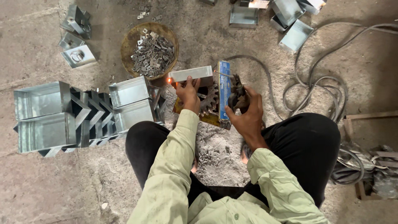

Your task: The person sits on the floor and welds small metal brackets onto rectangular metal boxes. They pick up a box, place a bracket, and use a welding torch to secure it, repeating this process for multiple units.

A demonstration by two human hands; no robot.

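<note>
Pale green sleeves [215, 186] and black trousers [306, 145] fill the bottom of the view – the person is seen squatting over a dusty concrete floor [49, 191]. Left hand [187, 93] is laid on a small galvanised metal box [191, 75], fingers pressed down over its near edge, and the box is held on top of a rusty gear [208, 101]. An orange glow [168, 80] can be seen at the box's left end. Right hand [245, 111] is wrapped around a dark electrode holder [237, 92], with a thin welding rod [222, 74] sticking out leftward toward the box. A blue packet [224, 89] is stood on edge between the two hands.

Off to the left, finished metal boxes [83, 112] are stacked in rows – well apart from the hands. A round pan [129, 41] full of small metal pieces [152, 56] sits just behind the work. Grey cables [315, 79] are looped on the right, more boxes [290, 20] up top.
</note>
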